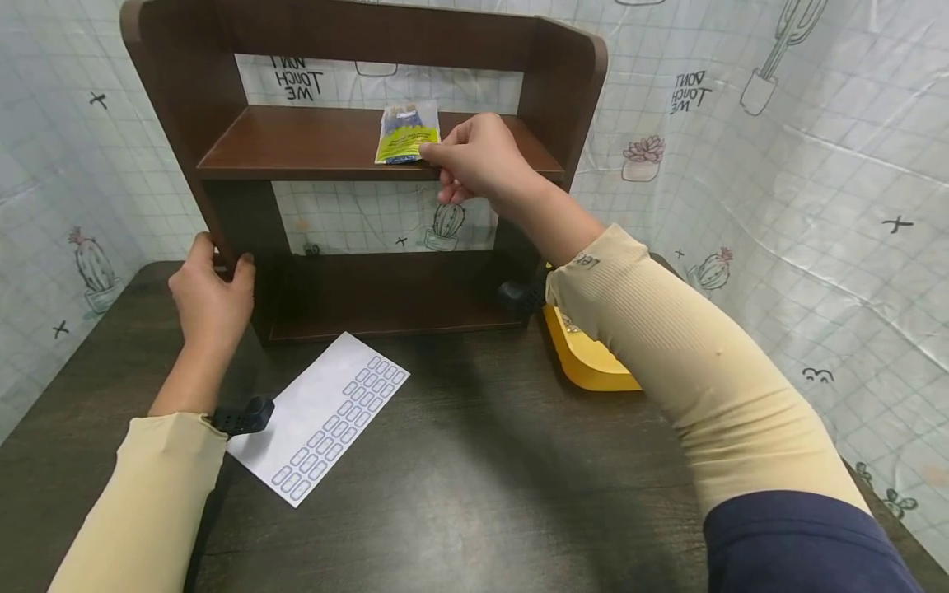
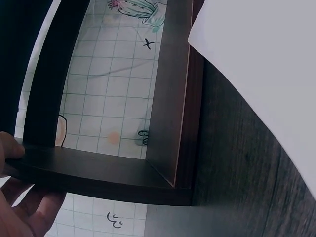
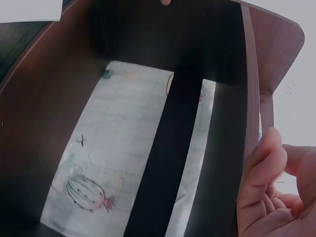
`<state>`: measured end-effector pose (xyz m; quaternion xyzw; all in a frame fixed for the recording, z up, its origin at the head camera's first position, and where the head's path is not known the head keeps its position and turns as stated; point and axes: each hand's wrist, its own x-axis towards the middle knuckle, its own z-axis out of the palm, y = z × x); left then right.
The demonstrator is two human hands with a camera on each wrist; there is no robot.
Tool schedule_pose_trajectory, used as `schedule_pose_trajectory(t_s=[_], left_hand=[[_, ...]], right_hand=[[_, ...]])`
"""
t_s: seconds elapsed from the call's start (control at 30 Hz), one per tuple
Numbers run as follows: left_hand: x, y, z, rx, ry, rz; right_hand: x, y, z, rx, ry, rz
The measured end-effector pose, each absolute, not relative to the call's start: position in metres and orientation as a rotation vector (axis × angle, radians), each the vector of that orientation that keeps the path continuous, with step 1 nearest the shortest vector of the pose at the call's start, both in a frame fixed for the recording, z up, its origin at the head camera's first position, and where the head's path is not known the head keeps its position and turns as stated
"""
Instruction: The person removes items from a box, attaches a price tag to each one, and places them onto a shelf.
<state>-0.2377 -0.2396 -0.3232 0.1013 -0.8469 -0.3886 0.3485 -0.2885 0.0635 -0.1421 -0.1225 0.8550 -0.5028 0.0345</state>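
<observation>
Yellow packet (image 1: 405, 138) in right hand (image 1: 480, 158)

Head view's bright, soft glare plus a diffuse shadow on the tabletop (image 1: 445, 502); wrist views run dim, shelf (image 3: 168, 148) near-black, paper (image 2: 261, 59) featureless pale.

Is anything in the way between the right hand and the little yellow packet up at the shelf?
No, nothing visible is in the way. The right hand is already at the packet, pinching its lower right corner near the front edge of the shelf.
</observation>
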Motion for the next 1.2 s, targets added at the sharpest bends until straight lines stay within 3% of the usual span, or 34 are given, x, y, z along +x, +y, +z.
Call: schedule_pose_trajectory(t_s=[0.47,0.8,1.0,1.2], left_hand=[[-0.234,-0.246,-0.329,0.297,-2.167,-1.007],[-0.235,-0.24,-0.327,0.296,-2.193,-1.001],[-0.238,-0.237,-0.32,0.293,-2.184,-1.003],[-0.238,-0.235,-0.321,0.283,-2.191,-1.0]], right_hand=[[-0.28,0.074,-0.147,-0.625,2.955,-1.037],[-0.258,0.137,-0.17,-1.264,2.903,-0.903],[-0.254,0.201,-0.182,-0.976,2.816,-0.735],[-0.28,0.257,-0.211,-0.694,2.906,-0.632]])
